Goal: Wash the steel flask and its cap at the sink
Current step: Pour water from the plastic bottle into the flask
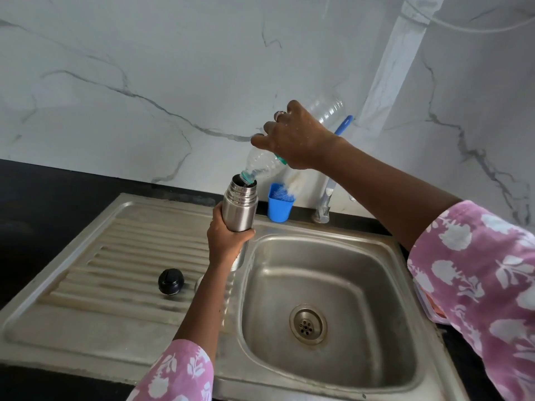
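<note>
My left hand (227, 237) grips the steel flask (240, 208) round its lower body and holds it upright over the sink's left rim, mouth open. My right hand (292, 137) holds a clear plastic bottle (262, 166) tipped mouth-down, its neck at the flask's opening. The black cap (171, 281) lies on the ribbed draining board (115, 256), left of my left forearm. The steel sink basin (333, 270) with its drain lies below and right of the flask.
A blue cup (279, 208) holding a blue-handled bottle brush (343, 125) stands at the back edge behind the sink. The tap (325, 202) rises right of it. A marble wall is behind, with black countertop (43, 192) to the left.
</note>
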